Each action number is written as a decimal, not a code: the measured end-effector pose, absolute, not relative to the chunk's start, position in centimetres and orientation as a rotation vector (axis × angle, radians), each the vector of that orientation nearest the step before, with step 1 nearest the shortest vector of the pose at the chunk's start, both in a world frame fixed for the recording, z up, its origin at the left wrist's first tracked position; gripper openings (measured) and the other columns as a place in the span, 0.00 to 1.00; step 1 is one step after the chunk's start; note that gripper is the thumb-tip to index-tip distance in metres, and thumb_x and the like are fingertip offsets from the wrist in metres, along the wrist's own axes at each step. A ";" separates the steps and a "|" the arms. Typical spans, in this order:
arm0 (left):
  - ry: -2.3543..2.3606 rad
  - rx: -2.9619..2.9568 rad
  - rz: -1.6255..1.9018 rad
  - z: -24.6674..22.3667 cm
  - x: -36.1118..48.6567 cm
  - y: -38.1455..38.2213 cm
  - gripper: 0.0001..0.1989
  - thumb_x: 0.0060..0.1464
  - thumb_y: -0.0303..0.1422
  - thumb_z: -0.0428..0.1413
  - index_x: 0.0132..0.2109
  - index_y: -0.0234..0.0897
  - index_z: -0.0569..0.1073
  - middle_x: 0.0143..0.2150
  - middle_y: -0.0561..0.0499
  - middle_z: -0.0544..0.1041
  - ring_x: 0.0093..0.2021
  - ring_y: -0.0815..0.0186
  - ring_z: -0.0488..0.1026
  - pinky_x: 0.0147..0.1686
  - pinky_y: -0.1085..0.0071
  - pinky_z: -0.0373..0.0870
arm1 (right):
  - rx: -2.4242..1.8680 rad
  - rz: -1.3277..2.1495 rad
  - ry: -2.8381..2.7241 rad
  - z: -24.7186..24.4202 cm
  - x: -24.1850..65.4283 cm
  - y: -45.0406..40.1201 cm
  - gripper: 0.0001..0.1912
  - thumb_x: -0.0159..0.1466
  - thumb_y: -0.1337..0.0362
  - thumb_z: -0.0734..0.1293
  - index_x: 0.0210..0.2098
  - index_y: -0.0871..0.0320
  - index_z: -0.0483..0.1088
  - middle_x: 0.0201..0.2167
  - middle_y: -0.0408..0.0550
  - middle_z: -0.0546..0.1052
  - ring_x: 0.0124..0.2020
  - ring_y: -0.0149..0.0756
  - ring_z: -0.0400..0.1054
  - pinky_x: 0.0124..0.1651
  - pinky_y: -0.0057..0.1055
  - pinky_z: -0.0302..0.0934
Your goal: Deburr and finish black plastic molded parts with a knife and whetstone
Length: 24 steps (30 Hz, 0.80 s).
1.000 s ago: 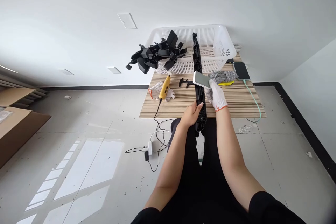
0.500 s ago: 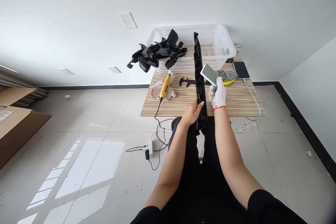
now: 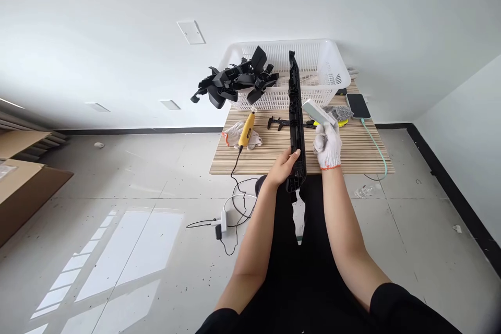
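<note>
My bare left hand [image 3: 284, 166] is closed round the lower end of a long black plastic trim piece [image 3: 296, 109], which stands nearly upright over the table's front edge. My right hand [image 3: 327, 145], in a white knit glove with an orange cuff, grips a flat rectangular sanding block [image 3: 316, 113], pale with a grey-green face. The block is tilted just right of the trim piece; a narrow gap shows between them. Behind lie a black caliper [image 3: 279, 123], partly hidden by the trim piece, and a yellow-handled tool [image 3: 341, 123], partly covered by a grey cloth-like item [image 3: 340, 112].
A white plastic basket [image 3: 266, 98] at the back holds several black plastic parts [image 3: 238, 81]. On the wooden table [image 3: 258, 162] are a yellow corded tool [image 3: 246, 130], a white glove [image 3: 233, 133] and a phone [image 3: 358, 106] with a cable. Cords and a power strip [image 3: 224, 221] lie on the floor.
My right hand has moved slightly right and down, and the sanding block has turned to show more of its edge. The trim piece's lower end has shifted a little left.
</note>
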<state>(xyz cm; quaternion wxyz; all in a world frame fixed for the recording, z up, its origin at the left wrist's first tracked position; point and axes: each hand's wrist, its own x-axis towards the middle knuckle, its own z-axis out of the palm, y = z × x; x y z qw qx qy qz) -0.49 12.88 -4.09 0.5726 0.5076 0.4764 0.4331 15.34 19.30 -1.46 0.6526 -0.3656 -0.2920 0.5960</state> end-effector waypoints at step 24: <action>1.197 1.225 1.180 -5.0 -0.8 12.8 0.20 0.64 0.50 0.53 0.34 0.39 0.63 0.21 0.59 0.60 0.19 0.73 0.58 0.22 0.73 0.55 | -0.958 1.274 -0.691 -3.3 14.5 15.8 0.23 0.51 0.56 0.76 0.37 0.51 0.60 0.24 0.32 0.70 0.18 0.23 0.62 0.17 0.19 0.53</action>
